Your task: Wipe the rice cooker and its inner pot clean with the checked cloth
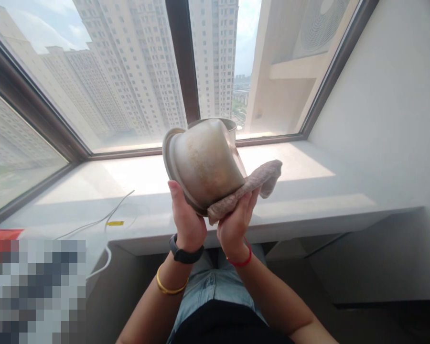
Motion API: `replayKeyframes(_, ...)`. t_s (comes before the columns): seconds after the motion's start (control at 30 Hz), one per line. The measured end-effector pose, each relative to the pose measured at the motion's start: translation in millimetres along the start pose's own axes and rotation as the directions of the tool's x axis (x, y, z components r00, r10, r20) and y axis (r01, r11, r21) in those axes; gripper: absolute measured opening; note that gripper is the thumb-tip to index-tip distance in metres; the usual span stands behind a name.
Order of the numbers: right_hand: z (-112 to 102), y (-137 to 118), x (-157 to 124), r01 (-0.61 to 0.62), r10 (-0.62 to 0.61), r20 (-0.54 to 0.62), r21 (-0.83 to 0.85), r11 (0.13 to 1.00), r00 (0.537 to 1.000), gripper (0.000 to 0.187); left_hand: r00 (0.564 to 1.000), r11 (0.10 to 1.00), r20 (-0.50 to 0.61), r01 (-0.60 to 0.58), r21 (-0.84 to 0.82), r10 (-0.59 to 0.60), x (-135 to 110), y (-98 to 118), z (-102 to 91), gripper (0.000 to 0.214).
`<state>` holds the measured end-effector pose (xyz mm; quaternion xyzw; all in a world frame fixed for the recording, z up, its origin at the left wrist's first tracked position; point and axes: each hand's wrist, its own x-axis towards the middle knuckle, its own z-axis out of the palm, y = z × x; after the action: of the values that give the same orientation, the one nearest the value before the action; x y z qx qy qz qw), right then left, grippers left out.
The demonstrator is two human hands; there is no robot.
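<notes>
I hold a dull metal pot [202, 160] tipped on its side in front of me, its flared rim to the left and its stained bottom facing right. My left hand [187, 217] is wrapped round the rim from below, thumb up against the flange. My right hand [236, 222] presses a beige cloth [252, 184] against the pot's underside, fingers closed on the cloth. The cloth's loose end sticks out to the right. A black watch and a gold bangle are on my left wrist, a red string on my right.
A wide white windowsill [301, 191] runs below large windows [129, 71] with high-rise blocks outside. A white cable [103, 222] lies across the sill at left, beside a small yellow tag [115, 223]. A white wall [390, 110] stands at right.
</notes>
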<state>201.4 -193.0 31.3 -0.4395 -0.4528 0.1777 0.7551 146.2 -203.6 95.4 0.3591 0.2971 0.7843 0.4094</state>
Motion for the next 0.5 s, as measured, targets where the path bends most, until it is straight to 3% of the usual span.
replayKeyframes(0.07,0.2,-8.5,-5.6,-0.002,-0.001,-0.083,-0.038,0.999,0.997,0.065,0.999,0.999,-0.016,0.049,0.013,-0.049,-2.1,-2.1,-2.3,0.068)
replayKeyframes(0.2,-4.4,-30.1,3.8,0.219,-0.198,0.103,-0.265,0.939,0.975,0.065,0.999,0.993,-0.006,0.050,0.103,-0.050,-1.7,-1.7,-9.9,0.069)
replayKeyframes(0.27,-5.8,-42.1,15.0,0.362,-0.276,0.268,-0.364,0.858,0.923,0.062,0.999,0.986,0.031,0.023,0.165,-0.028,0.4,-1.2,-14.0,0.069)
replayKeyframes(0.37,-1.7,-61.4,40.3,0.528,-0.294,0.521,-0.386,0.756,0.802,0.051,0.997,0.967,0.082,-0.005,0.256,-0.017,4.2,-3.2,-20.1,0.069)
replayKeyframes(0.5,9.8,-80.5,103.3,0.531,-0.208,0.685,-0.300,0.793,0.698,0.036,0.994,0.949,0.096,0.018,0.314,-0.051,7.5,-6.0,-26.7,0.071)
